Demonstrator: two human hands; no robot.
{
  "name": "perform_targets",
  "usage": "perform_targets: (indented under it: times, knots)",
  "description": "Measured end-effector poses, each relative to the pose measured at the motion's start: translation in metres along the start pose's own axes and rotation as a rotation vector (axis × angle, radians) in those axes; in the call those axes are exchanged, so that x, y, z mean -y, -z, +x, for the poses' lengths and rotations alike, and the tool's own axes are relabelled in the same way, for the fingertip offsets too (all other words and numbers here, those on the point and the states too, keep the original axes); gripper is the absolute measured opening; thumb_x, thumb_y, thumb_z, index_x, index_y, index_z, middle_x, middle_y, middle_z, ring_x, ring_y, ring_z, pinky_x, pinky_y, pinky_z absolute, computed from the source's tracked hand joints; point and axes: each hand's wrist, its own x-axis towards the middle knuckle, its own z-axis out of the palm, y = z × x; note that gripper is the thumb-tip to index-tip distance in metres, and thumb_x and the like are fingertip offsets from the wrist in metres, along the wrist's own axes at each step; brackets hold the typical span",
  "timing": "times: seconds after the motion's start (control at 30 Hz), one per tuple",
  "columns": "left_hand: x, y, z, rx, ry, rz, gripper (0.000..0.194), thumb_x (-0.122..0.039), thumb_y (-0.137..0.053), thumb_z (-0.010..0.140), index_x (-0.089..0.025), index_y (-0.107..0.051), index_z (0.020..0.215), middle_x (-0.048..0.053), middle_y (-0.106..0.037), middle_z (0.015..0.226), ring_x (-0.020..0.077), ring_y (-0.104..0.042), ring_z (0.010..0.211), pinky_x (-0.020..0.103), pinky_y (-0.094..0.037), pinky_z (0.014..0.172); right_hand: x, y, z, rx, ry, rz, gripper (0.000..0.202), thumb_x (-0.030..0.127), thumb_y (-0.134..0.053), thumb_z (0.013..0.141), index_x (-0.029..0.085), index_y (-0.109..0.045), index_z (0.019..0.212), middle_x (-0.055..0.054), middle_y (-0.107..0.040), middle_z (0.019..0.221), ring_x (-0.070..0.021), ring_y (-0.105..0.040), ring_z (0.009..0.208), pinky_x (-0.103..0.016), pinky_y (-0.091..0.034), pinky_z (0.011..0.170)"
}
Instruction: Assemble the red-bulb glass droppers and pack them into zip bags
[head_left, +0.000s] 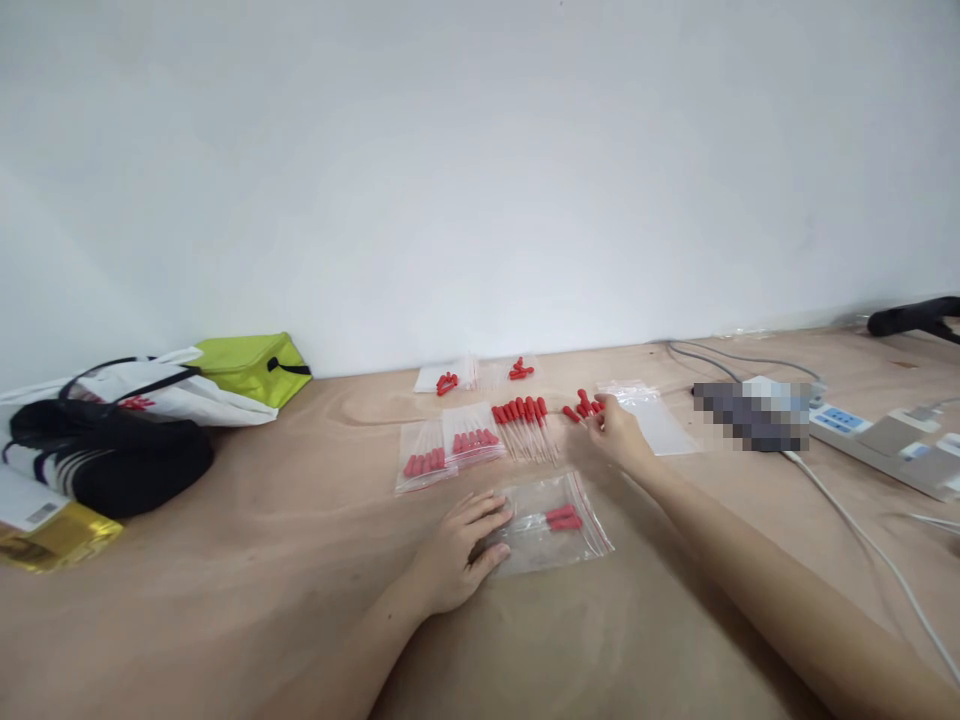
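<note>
My left hand [463, 552] lies with fingers apart on the left edge of a clear zip bag [525, 555]. Inside that bag are a few droppers with red rubber bulbs [564, 518]. My right hand [621, 437] reaches further out, fingertips closed at a small pile of red rubber bulbs [583, 403]; the fingers partly hide what they pinch. Beside it lies a row of thin glass droppers [525, 425] with red bulbs pointing away from me. To their left are two zip bags of droppers, one nearer [424, 462] and one further [474, 432].
Small bags with red bulbs [447, 383] lie near the wall. Empty zip bags [656, 420] are right of my right hand. A power strip [892, 450] and cables stand at the right. A black bag [142, 455] and a green bag [244, 362] are at the left.
</note>
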Motion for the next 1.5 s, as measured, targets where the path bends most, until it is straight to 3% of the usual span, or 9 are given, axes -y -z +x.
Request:
perform_targets:
  times: [0.2, 0.33, 0.5, 0.83, 1.1, 1.23, 1.33, 1.43, 1.5]
  knots:
    - [-0.001, 0.000, 0.000, -0.012, 0.005, -0.009, 0.038, -0.031, -0.049, 0.083, -0.026, -0.049, 0.121, 0.002, -0.047, 0.129, 0.0209, -0.037, 0.122, 0.044, -0.029, 0.103, -0.013, 0.004, -0.056, 0.018, -0.084, 0.760, 0.066, 0.042, -0.052, 0.073, 0.022, -0.016, 0.125, 0.007, -0.048, 0.064, -0.0120, -0.051, 0.045, -0.025, -0.042, 0.041]
    - [-0.003, 0.001, 0.001, 0.012, 0.029, 0.014, 0.037, -0.032, -0.048, 0.084, -0.026, -0.049, 0.120, 0.003, -0.046, 0.130, 0.0213, -0.037, 0.123, 0.046, -0.026, 0.104, -0.006, 0.000, -0.073, -0.012, -0.166, 0.954, 0.063, 0.052, -0.056, 0.067, 0.023, -0.026, 0.113, 0.006, -0.051, 0.064, -0.0135, -0.056, 0.052, -0.028, -0.048, 0.049]
    - [-0.002, 0.001, 0.000, 0.017, 0.051, 0.046, 0.046, -0.033, -0.047, 0.084, -0.027, -0.038, 0.128, 0.002, -0.045, 0.131, 0.0215, -0.036, 0.123, 0.049, -0.021, 0.105, 0.007, -0.006, -0.079, 0.137, -0.246, 1.088, 0.046, 0.058, -0.056, 0.065, 0.022, -0.041, 0.090, 0.003, -0.053, 0.066, -0.0134, -0.058, 0.058, -0.029, -0.050, 0.056]
    - [-0.004, 0.001, 0.001, 0.016, 0.049, 0.045, 0.048, -0.030, -0.046, 0.085, -0.025, -0.033, 0.131, 0.003, -0.043, 0.132, 0.0207, -0.034, 0.124, 0.046, -0.020, 0.106, 0.001, -0.013, -0.086, 0.183, -0.100, 0.898, 0.036, 0.045, -0.067, 0.061, 0.020, -0.046, 0.077, 0.002, -0.058, 0.064, -0.0131, -0.057, 0.058, -0.027, -0.046, 0.057]
    - [-0.004, 0.001, 0.001, 0.019, 0.053, 0.053, 0.047, -0.030, -0.045, 0.085, -0.023, -0.035, 0.130, 0.004, -0.042, 0.133, 0.0198, -0.033, 0.125, 0.045, -0.021, 0.106, -0.003, -0.024, -0.083, 0.247, -0.066, 0.706, 0.037, 0.054, -0.064, 0.061, 0.017, -0.057, 0.067, -0.005, -0.063, 0.063, -0.0195, -0.060, 0.059, -0.031, -0.048, 0.054]
    - [-0.004, 0.000, 0.001, 0.002, 0.042, 0.053, 0.045, -0.030, -0.045, 0.085, -0.024, -0.036, 0.129, 0.003, -0.043, 0.132, 0.0201, -0.034, 0.124, 0.046, -0.022, 0.106, -0.002, -0.020, -0.081, 0.284, 0.112, 0.567, 0.033, 0.048, -0.055, 0.070, 0.016, -0.061, 0.062, -0.006, -0.064, 0.066, -0.0189, -0.060, 0.064, -0.030, -0.047, 0.060]
    - [-0.003, -0.001, 0.001, -0.001, 0.042, 0.066, 0.042, -0.030, -0.044, 0.086, -0.025, -0.039, 0.127, 0.003, -0.044, 0.131, 0.0206, -0.035, 0.124, 0.046, -0.023, 0.105, -0.003, -0.012, -0.068, 0.318, 0.219, 0.414, 0.031, 0.037, -0.045, 0.078, 0.016, -0.062, 0.061, -0.004, -0.062, 0.067, -0.0162, -0.058, 0.064, -0.028, -0.045, 0.062]
    - [-0.001, -0.002, 0.000, 0.020, 0.030, 0.098, 0.038, -0.030, -0.039, 0.088, -0.024, -0.041, 0.126, 0.005, -0.043, 0.132, 0.0219, -0.032, 0.125, 0.048, -0.024, 0.104, -0.004, -0.004, -0.042, 0.201, 0.159, 0.094, 0.022, 0.026, -0.044, 0.078, 0.016, -0.063, 0.074, -0.004, -0.063, 0.073, -0.0150, -0.057, 0.064, -0.027, -0.044, 0.062]
    - [0.000, -0.002, -0.001, 0.034, -0.024, 0.127, 0.036, -0.029, -0.036, 0.090, -0.027, -0.044, 0.124, 0.005, -0.040, 0.134, 0.0236, -0.027, 0.127, 0.050, -0.023, 0.103, -0.002, -0.003, -0.024, 0.115, 0.119, -0.144, 0.020, 0.019, -0.044, 0.077, 0.015, -0.061, 0.087, -0.006, -0.062, 0.090, -0.0159, -0.058, 0.078, -0.026, -0.043, 0.071]
